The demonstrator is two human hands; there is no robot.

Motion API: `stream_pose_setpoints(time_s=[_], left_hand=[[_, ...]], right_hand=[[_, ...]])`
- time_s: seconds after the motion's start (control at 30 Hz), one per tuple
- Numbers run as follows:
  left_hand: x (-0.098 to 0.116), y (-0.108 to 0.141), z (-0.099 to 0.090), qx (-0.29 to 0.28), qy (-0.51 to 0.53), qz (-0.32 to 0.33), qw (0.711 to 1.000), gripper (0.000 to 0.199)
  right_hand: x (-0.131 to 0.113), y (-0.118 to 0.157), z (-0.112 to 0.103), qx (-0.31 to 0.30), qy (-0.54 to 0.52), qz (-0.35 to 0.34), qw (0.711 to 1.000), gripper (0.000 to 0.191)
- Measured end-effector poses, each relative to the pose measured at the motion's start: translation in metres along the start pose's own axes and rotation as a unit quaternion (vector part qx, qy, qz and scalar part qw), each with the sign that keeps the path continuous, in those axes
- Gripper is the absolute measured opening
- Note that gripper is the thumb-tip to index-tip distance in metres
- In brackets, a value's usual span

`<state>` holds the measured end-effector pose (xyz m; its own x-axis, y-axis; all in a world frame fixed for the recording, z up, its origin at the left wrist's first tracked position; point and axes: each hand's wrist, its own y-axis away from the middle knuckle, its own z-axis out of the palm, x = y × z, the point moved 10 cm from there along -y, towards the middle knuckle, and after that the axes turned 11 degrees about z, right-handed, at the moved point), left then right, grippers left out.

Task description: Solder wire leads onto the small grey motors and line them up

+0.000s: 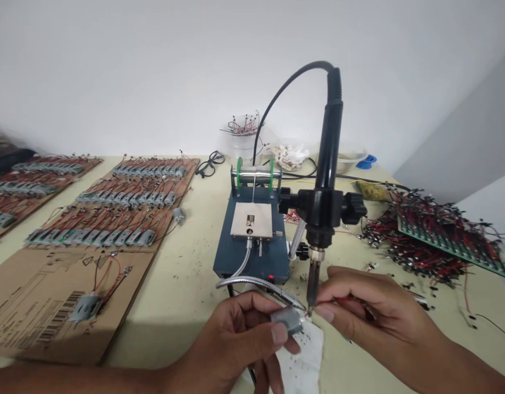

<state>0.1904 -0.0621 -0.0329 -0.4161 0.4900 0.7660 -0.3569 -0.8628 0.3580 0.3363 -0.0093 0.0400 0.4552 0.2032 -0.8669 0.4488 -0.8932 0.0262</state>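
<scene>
One pale, speckled bench [187,284] against white wall [154,65]; grips grey motor [288,319] in left hand [248,336], pinches red wire [342,300] in right hand [371,309].

Single view, worn on head: lens above near side of worktable [187,279], facing forward and down. Left hand [244,336] and right hand [371,312] at close range, low in frame; blue machine [263,221] beyond them, near centre; cardboard [26,284] at left; pale wall [174,65] fills top, farthest off.
</scene>
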Motion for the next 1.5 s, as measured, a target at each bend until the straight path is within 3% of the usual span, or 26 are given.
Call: stream_pose_setpoints(time_s=[0.3, 0.5, 0.63, 0.9, 1.17, 1.5], left_hand=[[0.013, 0.006, 0.002, 0.020, -0.011, -0.006, 1.000, 0.044], [0.010, 0.006, 0.001, 0.029, -0.027, -0.010, 0.999, 0.042], [0.010, 0.006, 0.002, 0.017, -0.046, -0.015, 0.999, 0.042], [0.025, -0.008, 0.021, -0.028, -0.054, -0.006, 0.998, 0.052], [0.012, 0.005, 0.002, 0.011, -0.045, -0.010, 0.999, 0.040], [0.009, 0.008, 0.002, 0.015, -0.024, -0.011, 1.000, 0.040]], right_hand=[[-0.011, 0.000, -0.006, 0.036, 0.020, -0.042, 0.998, 0.018], [-0.016, -0.001, -0.006, 0.043, 0.041, -0.063, 0.996, 0.018], [-0.018, -0.001, -0.007, 0.046, 0.042, -0.070, 0.996, 0.017], [-0.012, 0.001, -0.005, 0.048, 0.028, -0.041, 0.998, 0.020], [-0.014, 0.003, -0.006, 0.057, 0.028, -0.056, 0.996, 0.016], [-0.019, 0.004, -0.006, 0.065, 0.046, -0.086, 0.993, 0.012]])
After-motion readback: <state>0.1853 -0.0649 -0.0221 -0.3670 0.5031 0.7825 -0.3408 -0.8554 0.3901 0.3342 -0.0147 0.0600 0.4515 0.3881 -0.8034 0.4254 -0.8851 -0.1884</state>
